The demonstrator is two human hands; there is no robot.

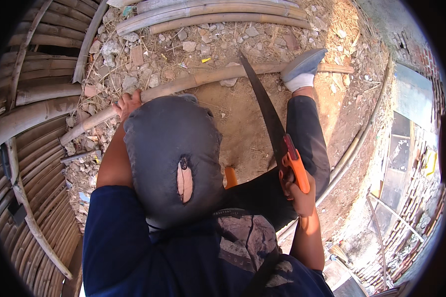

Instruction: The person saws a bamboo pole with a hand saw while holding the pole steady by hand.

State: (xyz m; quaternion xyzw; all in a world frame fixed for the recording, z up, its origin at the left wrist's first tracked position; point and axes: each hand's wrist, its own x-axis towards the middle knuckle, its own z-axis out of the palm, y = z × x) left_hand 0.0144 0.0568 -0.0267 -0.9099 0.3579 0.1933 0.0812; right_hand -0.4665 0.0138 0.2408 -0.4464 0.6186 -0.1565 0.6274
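Observation:
My right hand (302, 193) is closed around the orange handle of a hand saw (267, 106). The dark blade slants up and left, its tip crossing over a long bamboo pole (198, 79) in this view; whether it touches the pole I cannot tell. At the pole's left part, my left hand (128, 104) wraps its fingers over the bamboo, the palm mostly out of sight. My right foot, in a grey-blue shoe (302, 64), rests on the pole right of the saw tip. My bent left knee (171, 133), in dark torn trousers, covers the middle of the view.
More bamboo poles (218, 17) lie at the far side. Stones and rubble (134, 54) are strewn around the dirt. A slatted bamboo structure (34, 158) stands left, a brick wall (426, 198) right. An orange object (230, 176) shows partly behind my knee.

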